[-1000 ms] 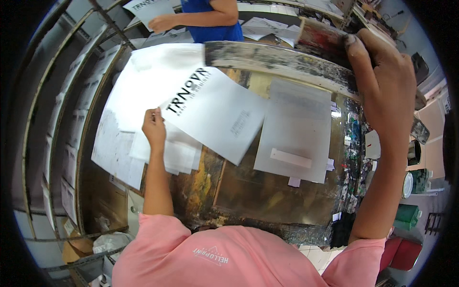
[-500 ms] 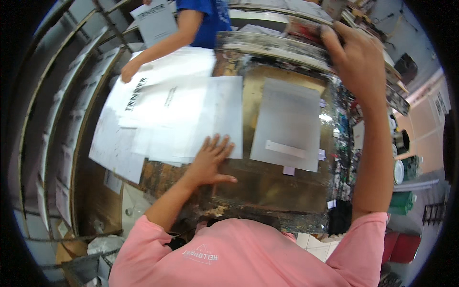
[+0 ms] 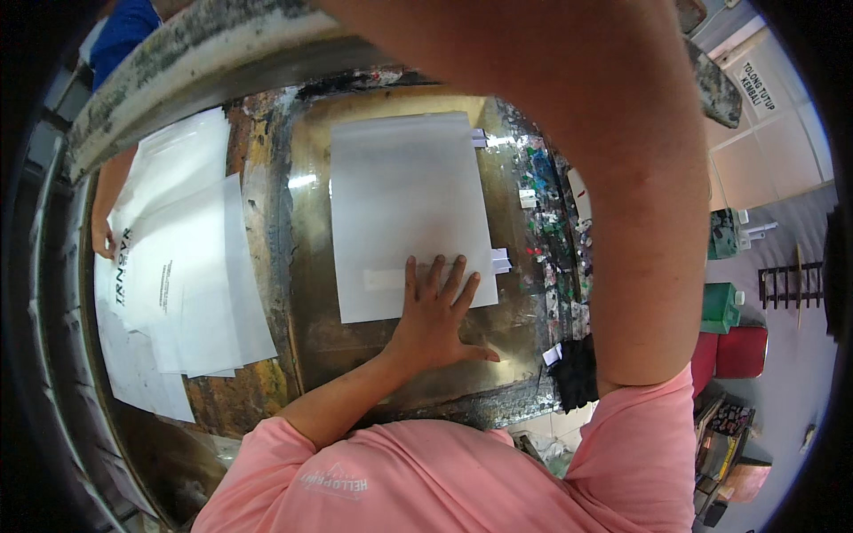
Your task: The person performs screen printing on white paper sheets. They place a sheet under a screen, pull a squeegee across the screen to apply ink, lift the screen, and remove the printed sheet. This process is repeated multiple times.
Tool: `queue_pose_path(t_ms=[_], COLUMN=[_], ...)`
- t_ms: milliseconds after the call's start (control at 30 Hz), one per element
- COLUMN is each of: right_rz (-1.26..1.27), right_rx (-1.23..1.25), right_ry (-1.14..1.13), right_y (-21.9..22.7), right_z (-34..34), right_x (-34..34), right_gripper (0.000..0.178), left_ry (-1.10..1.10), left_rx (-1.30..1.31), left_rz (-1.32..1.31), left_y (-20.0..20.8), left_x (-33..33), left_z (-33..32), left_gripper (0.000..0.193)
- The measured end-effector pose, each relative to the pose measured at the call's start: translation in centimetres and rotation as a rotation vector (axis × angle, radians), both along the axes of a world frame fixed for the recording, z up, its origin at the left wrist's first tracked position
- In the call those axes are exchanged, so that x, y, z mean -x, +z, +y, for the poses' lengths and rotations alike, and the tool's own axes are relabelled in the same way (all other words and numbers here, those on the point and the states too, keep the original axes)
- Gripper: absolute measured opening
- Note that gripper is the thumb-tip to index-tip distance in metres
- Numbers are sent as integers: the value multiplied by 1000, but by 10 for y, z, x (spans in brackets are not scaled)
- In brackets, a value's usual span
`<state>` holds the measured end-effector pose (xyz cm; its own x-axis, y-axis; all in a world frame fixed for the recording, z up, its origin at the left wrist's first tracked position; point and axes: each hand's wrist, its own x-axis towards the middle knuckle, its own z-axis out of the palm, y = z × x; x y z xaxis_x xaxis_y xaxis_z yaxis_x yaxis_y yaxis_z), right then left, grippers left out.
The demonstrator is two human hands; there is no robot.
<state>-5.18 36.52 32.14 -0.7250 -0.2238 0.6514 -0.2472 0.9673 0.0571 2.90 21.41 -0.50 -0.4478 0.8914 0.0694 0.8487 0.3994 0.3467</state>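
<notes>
My left hand [image 3: 435, 311] is open, fingers spread, over the near edge of a translucent sheet [image 3: 404, 195]. Whether it presses down or hovers just above, I cannot tell. A pale strip [image 3: 384, 280] shows at the sheet's near end, beside my fingertips. The sheet lies on a glossy brownish board [image 3: 346, 351], with small white tabs [image 3: 502, 260] along its right side. My right arm [image 3: 640, 240] reaches up and bends left across the top, its hand outside the picture. A long ink-stained frame bar [image 3: 222, 67] slants across the far side.
Left of the board lies a stack of white sheets [image 3: 191, 311] with black print. A co-worker's hand [image 3: 105, 238] touches its left edge. Paint-spattered table edging [image 3: 546, 222] runs along the right. Green containers [image 3: 721, 306], a red chair [image 3: 742, 353] and a rack [image 3: 791, 286] stand beyond.
My left hand has moved from the white stack to the translucent sheet. My right hand, earlier at the far frame bar, has left the picture. The view has shifted right.
</notes>
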Motion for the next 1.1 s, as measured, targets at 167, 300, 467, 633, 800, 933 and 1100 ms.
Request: queue_pose_path(t_ms=[167,300,467,633,800,933,1100], right_rz=[-69,-180,45,-547,-682,-534,-377], right_rx=[32,102,37,66,260,204,206], right_ry=[-48,-136,-167,11,11,-4,20], right_y=[17,23,-56,-164,-232,-268,-303], right_z=[-12,-18,-44,-41,-70,-70,-24], right_x=[5,7,-50,-126,-150,-137,-35], right_gripper=[49,55,57,43,44,52,48], left_ry=[44,300,404,752,711,683,707], left_rx=[-54,-414,-1285,-640,-197,-179,-146], left_rz=[38,-168,-838,-739,97,36,-43], left_y=[-1,59,143,78,8,0,6], left_x=[-4,38,85,41,26,29,29], left_z=[-3,-42,-158,-197,-206,-213,-212], left_gripper=[133,102,104,121,127,125,131])
